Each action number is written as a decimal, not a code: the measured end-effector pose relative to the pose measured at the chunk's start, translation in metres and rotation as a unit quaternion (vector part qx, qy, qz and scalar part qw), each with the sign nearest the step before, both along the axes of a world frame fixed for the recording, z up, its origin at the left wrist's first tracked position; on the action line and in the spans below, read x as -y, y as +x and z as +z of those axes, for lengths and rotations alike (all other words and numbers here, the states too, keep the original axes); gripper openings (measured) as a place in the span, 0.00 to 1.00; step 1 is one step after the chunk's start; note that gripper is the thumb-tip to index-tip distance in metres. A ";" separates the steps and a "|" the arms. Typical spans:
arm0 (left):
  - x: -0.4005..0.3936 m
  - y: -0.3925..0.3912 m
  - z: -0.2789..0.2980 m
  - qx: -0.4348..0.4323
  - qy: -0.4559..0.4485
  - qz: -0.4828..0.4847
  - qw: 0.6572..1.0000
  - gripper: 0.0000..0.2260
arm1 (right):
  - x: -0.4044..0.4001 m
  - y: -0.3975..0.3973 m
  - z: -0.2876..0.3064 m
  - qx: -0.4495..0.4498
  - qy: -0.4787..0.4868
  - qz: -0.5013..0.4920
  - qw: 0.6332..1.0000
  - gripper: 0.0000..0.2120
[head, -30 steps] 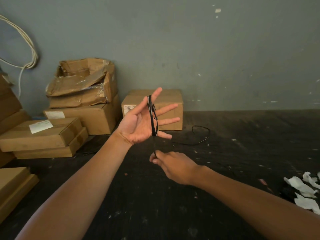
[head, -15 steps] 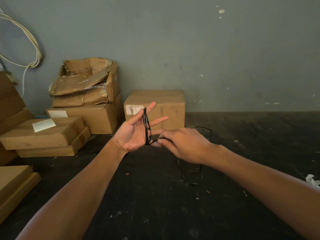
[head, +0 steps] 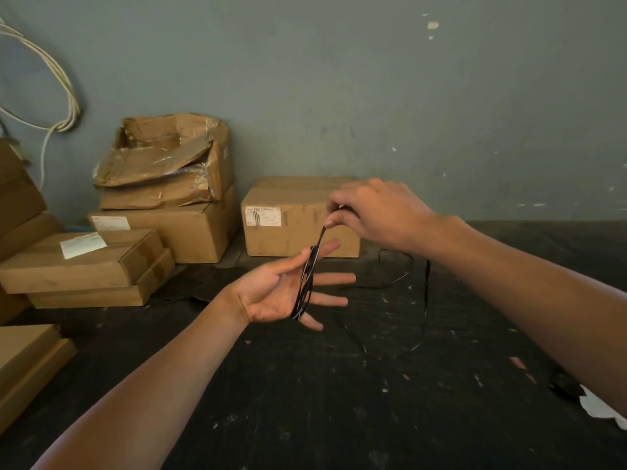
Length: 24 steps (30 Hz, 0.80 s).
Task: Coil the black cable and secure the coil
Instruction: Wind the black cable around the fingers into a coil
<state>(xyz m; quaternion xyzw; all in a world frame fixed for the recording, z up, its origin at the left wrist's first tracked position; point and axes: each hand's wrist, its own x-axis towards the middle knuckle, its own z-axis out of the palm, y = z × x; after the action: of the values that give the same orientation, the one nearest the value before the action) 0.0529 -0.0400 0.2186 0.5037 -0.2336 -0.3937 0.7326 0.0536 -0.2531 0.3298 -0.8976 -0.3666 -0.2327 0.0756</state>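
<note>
This looks like a storeroom or packing area. Plain cardboard boxes (head: pixel 298 218) with white shipping labels (head: pixel 263 216) are stacked against a bare grey-green wall (head: pixel 407 96) with chipped paint. One crushed open carton (head: pixel 166 157) sits on top of a stack. Pale cables (head: pixel 64 96) hang looped on the wall, and the dark desk (head: pixel 339 401) is scuffed and littered with scraps.

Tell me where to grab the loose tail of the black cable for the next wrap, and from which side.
Take the tail on the stretch hanging below the right hand, coming from the right. It dangles free in the air there, while the rest lies slack on the dark floor. The coil around the left hand fingers sits to the left, so a right-side approach likely stays clear of it.
</note>
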 end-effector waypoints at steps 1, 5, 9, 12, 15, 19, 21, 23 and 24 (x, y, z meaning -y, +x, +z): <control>0.001 -0.001 0.000 -0.002 0.002 -0.010 1.000 0.21 | 0.002 0.002 0.002 -0.007 0.005 -0.004 1.000 0.09; 0.007 -0.006 0.006 -0.003 -0.012 -0.049 0.999 0.21 | 0.009 0.007 -0.002 -0.029 0.024 -0.008 0.999 0.09; 0.013 -0.009 0.013 0.002 -0.023 -0.101 0.995 0.22 | 0.015 0.014 -0.013 -0.055 0.053 -0.012 0.997 0.10; 0.016 -0.011 0.013 0.014 -0.015 -0.119 0.993 0.23 | 0.018 0.015 -0.017 -0.070 0.087 -0.002 0.994 0.12; 0.016 -0.011 0.014 0.013 -0.030 -0.119 0.992 0.23 | 0.019 0.015 -0.021 -0.061 0.121 0.005 0.991 0.13; 0.018 -0.012 0.026 0.030 -0.082 -0.123 0.989 0.24 | 0.015 0.017 -0.044 -0.122 0.181 0.033 0.975 0.10; 0.019 -0.012 0.035 0.051 -0.099 -0.119 0.987 0.23 | 0.013 0.019 -0.066 -0.178 0.180 0.049 0.966 0.11; 0.022 -0.011 0.044 0.069 -0.114 -0.106 0.985 0.21 | 0.011 0.022 -0.093 -0.220 0.164 0.016 0.961 0.15; 0.023 -0.011 0.047 0.074 -0.121 -0.098 0.985 0.21 | 0.009 0.019 -0.105 -0.241 0.178 0.006 0.954 0.16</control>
<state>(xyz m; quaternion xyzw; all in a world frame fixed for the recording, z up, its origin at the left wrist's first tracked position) 0.0423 -0.0632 0.2658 0.4140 -0.3813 -0.3936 0.7268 0.0727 -0.2617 0.2248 -0.8966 -0.2957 -0.0701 0.3220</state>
